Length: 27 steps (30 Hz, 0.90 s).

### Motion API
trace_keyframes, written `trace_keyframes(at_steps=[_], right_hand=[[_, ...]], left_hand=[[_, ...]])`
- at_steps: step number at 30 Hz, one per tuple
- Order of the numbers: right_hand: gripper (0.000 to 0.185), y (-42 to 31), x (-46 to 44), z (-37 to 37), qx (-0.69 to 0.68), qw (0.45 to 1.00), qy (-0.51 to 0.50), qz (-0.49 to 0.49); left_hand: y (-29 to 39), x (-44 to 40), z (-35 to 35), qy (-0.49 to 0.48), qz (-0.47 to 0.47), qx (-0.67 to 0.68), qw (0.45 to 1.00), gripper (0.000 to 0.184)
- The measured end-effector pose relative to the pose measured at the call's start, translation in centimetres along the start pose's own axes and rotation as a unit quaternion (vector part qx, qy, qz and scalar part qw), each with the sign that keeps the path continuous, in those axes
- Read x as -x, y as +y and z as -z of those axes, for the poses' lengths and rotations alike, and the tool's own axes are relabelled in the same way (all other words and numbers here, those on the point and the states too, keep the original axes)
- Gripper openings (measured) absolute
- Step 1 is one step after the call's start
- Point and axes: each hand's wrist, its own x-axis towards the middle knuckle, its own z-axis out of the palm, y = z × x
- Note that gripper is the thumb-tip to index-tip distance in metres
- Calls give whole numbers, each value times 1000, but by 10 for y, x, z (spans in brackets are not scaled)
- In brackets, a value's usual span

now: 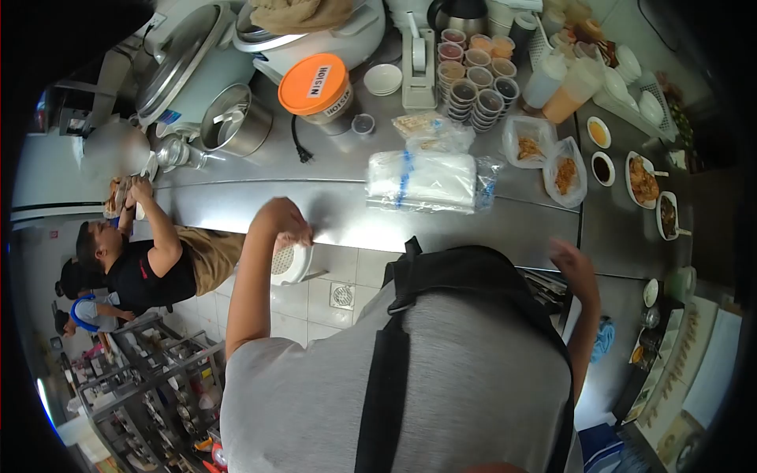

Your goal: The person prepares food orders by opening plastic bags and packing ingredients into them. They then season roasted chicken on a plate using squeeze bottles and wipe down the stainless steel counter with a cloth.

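My left hand [282, 221] hangs over the front edge of the steel counter [331, 229], bent at the wrist. Its fingers are loosely apart, and nothing shows in them. Off to the right, my right hand [574, 264] is raised near the counter's front edge, slightly blurred, its fingers loose with nothing visible in them. Between the hands, farther back, lies a pack of clear plastic bags [422, 180] with blue print. Behind it is a smaller pack [430, 130] of pale sticks. Two bag-lined tubs [564, 175] of shredded brown food stand nearest my right hand.
An orange-lidded hoisin tub [315, 85], a steel pot [235, 122], a tape dispenser [419, 71] and stacked sauce cups [478, 83] line the back. Plated dishes [643, 181] sit at right. A co-worker [150, 272] stands at left by a stool [292, 264].
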Motion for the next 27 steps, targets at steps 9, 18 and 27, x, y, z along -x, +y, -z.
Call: trace_keyframes(at_steps=[9,18,27], right_hand=[[51,-12,-121,-110,-117,970,117,177],[81,-47,-116,-135,-335,940,-44,57],[80,-94,-105,-138,-396,866,-281,123]], left_hand=[[129,-113,22,506,-32,293,811,76],[171,-91,40,374,-104,497,776,57],[129,27,58,501,-234,420,720,26]])
